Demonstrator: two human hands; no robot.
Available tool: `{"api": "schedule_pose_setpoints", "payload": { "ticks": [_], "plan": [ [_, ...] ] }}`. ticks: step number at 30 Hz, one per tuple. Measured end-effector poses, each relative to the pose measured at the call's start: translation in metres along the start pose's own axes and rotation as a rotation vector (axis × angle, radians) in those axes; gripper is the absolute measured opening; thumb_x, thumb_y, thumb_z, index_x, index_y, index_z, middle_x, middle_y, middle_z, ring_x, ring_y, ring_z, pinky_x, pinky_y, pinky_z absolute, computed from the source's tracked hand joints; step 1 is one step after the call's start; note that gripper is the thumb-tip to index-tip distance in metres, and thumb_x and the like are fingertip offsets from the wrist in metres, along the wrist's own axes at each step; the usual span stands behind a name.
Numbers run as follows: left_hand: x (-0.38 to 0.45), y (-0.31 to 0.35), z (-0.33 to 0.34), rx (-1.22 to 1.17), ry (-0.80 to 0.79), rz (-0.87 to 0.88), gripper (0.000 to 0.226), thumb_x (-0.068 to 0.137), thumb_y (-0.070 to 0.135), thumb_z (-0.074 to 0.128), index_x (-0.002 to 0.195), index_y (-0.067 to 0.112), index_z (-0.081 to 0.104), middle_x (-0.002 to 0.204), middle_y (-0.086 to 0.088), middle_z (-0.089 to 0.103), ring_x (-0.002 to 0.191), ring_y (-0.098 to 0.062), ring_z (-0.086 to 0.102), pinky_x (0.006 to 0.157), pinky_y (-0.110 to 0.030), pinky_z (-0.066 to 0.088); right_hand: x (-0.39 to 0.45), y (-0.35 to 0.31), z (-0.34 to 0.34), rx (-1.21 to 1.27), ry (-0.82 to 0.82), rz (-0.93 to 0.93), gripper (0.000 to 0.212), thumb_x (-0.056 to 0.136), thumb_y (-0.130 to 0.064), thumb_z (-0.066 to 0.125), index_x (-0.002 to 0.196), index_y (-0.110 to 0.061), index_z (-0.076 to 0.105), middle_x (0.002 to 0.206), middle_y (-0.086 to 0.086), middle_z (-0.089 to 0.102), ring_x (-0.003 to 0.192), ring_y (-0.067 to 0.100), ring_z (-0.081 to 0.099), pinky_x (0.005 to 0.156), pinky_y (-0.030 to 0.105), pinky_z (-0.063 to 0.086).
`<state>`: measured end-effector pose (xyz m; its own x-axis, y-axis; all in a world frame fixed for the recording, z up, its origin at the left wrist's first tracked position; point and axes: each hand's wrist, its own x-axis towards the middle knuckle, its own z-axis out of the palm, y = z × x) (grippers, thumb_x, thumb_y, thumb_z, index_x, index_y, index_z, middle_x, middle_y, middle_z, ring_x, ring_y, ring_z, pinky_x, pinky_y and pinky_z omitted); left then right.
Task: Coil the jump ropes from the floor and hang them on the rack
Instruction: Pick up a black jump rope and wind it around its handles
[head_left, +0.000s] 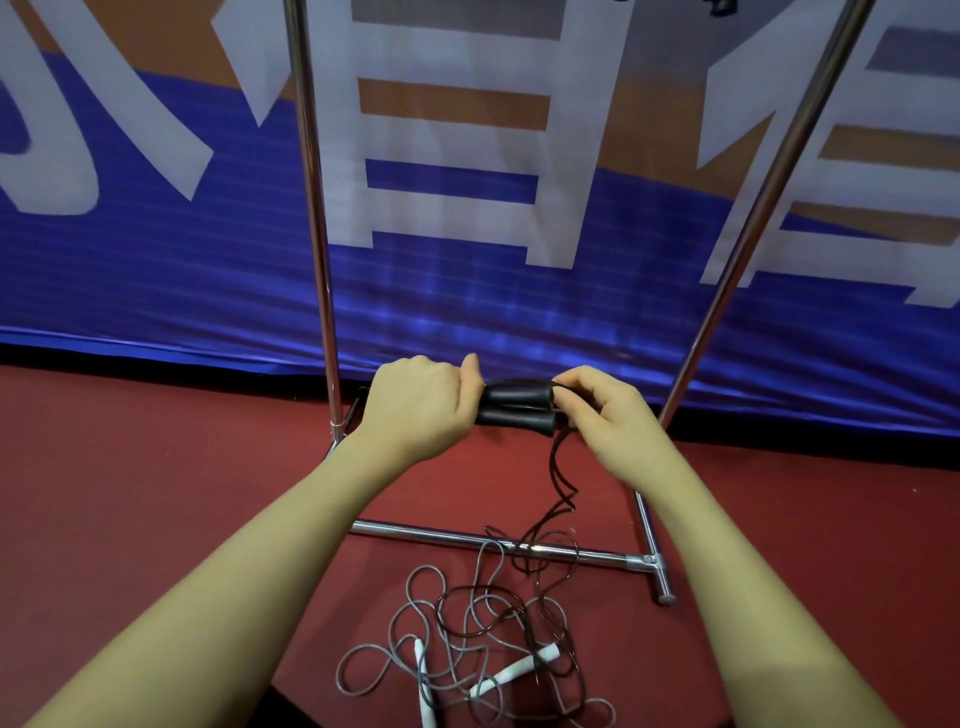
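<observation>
While most of its dark cord (558, 499) hangs down and trails in loose loops on the red floor (156, 467), a person holds the two black handles (517, 410) of a jump rope side by side in front of a chrome rack (317, 208). The left hand (421, 405) has its grip wrapped round one end of the paired handles, thumb up; the right hand (602, 410) pinches at the other end, where the cord leaves them. The handles are lifted level, between the rack's two uprights and above its base bar (467, 540), which the cord crosses on its way down. A second rope, grey with white handles (514, 670), lies on the floor near the person, its loops laid over and through the dark cord's loops. Coiling appears barely begun, with nearly all the dark cord uncoiled and nothing seen hung in this view; the top of the rack is out of frame. The likely trouble lies in that overlap: drawing the dark cord up could drag the grey rope along or pull the two into a knot. The cord could also catch on the base bar or its end fitting (649, 564) as it rises, and a hard tug might then jerk the handles from the lighter pinch of the right hand. A blue and orange banner (156, 260) hangs behind.
</observation>
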<state>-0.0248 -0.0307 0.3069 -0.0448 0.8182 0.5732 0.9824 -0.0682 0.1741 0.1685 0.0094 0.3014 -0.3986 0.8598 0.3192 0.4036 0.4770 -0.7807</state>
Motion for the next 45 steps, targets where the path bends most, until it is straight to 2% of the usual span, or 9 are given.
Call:
{"api": "schedule_pose_setpoints", "payload": {
  "ticks": [5,10,19,23,26,30,34,40,45],
  "plan": [
    [0.005,-0.004,-0.011,-0.183,-0.038,-0.206,0.043,0.093,0.029,0.015,0.055,0.013,0.024,0.052,-0.005,0.036,0.069,-0.035,0.044,0.065,-0.041,0.036,-0.002,-0.011,-0.002,0.163,-0.136,0.070,0.025,0.096,-0.013,0.053,0.076,-0.017,0.068,0.054,-0.006,0.049,0.047,0.003,0.043,0.053,0.016,0.037],
    [0.010,-0.014,0.002,-0.172,-0.091,-0.384,0.041,0.102,0.021,0.024,0.070,0.003,0.043,0.076,-0.015,0.050,0.078,-0.032,0.041,0.065,-0.035,0.028,-0.007,-0.022,-0.003,0.298,-0.272,0.041,0.024,0.095,-0.012,0.055,0.076,-0.011,0.069,0.046,-0.007,0.042,0.045,0.007,0.037,0.047,0.018,0.032],
    [0.003,-0.009,0.013,0.074,-0.231,-0.268,0.050,0.103,0.030,0.025,0.097,-0.002,0.063,0.103,-0.025,0.064,0.100,-0.041,0.057,0.077,-0.039,0.040,-0.009,-0.031,-0.009,0.261,-0.094,-0.067,0.024,0.087,-0.007,0.065,0.063,-0.009,0.064,0.050,-0.012,0.058,0.047,-0.001,0.044,0.053,0.010,0.033],
    [-0.002,0.004,0.009,0.033,-0.313,-0.083,0.051,0.104,0.032,0.023,0.071,0.006,0.054,0.091,-0.023,0.065,0.091,-0.040,0.059,0.067,-0.035,0.032,-0.003,-0.025,-0.008,0.248,0.033,-0.029,0.029,0.090,-0.011,0.062,0.061,-0.014,0.060,0.054,-0.007,0.058,0.049,0.004,0.042,0.057,0.018,0.034],
    [-0.003,0.010,0.002,0.023,-0.314,0.049,0.049,0.104,0.032,0.020,0.068,0.011,0.046,0.084,-0.019,0.065,0.085,-0.039,0.059,0.064,-0.033,0.030,0.001,-0.018,-0.008,0.269,0.078,0.024,0.030,0.091,-0.017,0.061,0.061,-0.015,0.058,0.060,0.016,0.050,0.046,0.014,0.037,0.052,0.024,0.033],
    [-0.003,0.009,-0.002,0.005,-0.200,0.219,0.048,0.093,0.035,0.008,0.058,0.014,0.034,0.066,-0.015,0.061,0.067,-0.040,0.056,0.055,-0.033,0.022,0.005,-0.005,-0.006,0.357,0.069,0.104,0.030,0.090,-0.020,0.061,0.061,-0.016,0.058,0.044,0.001,0.036,0.037,0.010,0.031,0.045,0.026,0.030],
    [-0.005,0.004,-0.006,-0.117,-0.064,0.259,0.040,0.090,0.027,0.029,0.052,0.021,0.017,0.033,-0.009,0.039,0.028,-0.034,0.038,0.047,-0.021,0.009,0.004,-0.003,-0.002,0.473,0.055,0.124,0.030,0.090,-0.017,0.060,0.061,-0.012,0.054,0.047,-0.001,0.032,0.038,0.009,0.027,0.038,0.021,0.030],
    [-0.001,0.009,-0.017,-0.241,-0.010,-0.071,0.051,0.089,0.039,0.013,0.046,0.015,0.025,0.047,-0.006,0.035,0.059,-0.035,0.043,0.059,-0.034,0.023,0.006,-0.014,0.006,0.565,-0.015,0.094,0.029,0.098,-0.018,0.045,0.072,-0.007,0.050,0.045,-0.013,0.032,0.038,0.004,0.026,0.036,0.020,0.032],
    [0.003,0.013,-0.023,-0.341,0.001,-0.326,0.057,0.103,0.025,0.028,0.049,0.007,0.027,0.049,-0.007,0.035,0.065,-0.034,0.041,0.062,-0.035,0.026,0.003,-0.017,0.014,0.690,-0.176,0.086,0.030,0.091,-0.028,0.044,0.081,-0.002,0.054,0.053,-0.010,0.037,0.040,0.005,0.026,0.036,0.021,0.038]
  ]
}}
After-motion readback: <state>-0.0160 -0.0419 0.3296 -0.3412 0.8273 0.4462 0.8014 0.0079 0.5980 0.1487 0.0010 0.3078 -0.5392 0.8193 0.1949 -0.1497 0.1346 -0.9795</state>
